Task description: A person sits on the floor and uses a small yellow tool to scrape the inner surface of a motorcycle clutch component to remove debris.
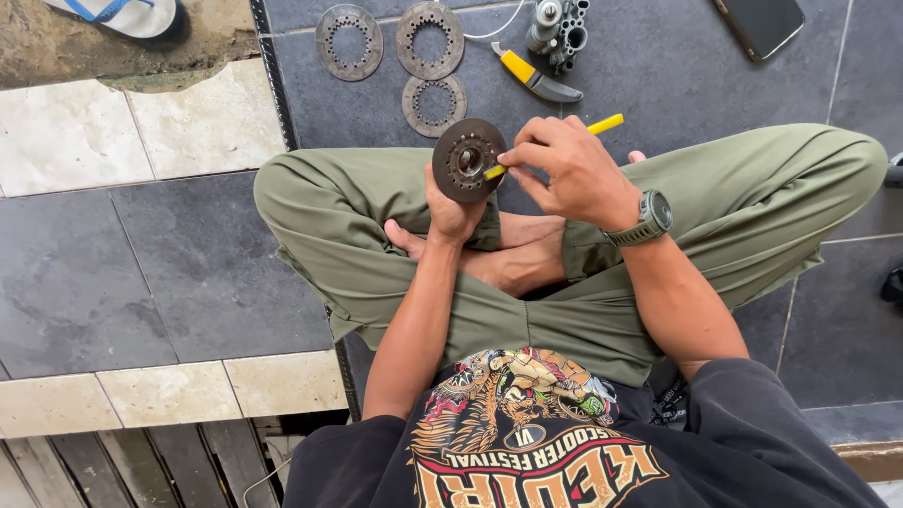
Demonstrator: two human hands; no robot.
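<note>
The person sits cross-legged on the dark grey tiled floor [188, 273], and the rusty brown round metal disc with a ring of small holes about its hub [467, 159] is held up on edge just above the knees. The left hand [450, 209] comes from below the disc, its grip closed on the lower rim, thumb in front and fingers out of sight behind. The right hand [562, 169] is just beside the disc on its right, its grip closed pencil-fashion on a thin yellow-handled tool [602, 124], whose tip meets the disc near the hub.

The disc looks like stiff steel, fairly heavy for its size, hard to hurt but likely gritty or greasy, so I judge the rim to be the sound place to hold it, leaving the holed centre free. A pinch on the face alone might slip.

Beyond the disc, on the floor, lie three flat grey toothed metal rings [431, 39], near one another. To the right of them lie a yellow-handled knife [536, 79] and a grey cast metal part with tubes [559, 32]. Further right of the disc, at the far edge, is a black phone [760, 23].
</note>
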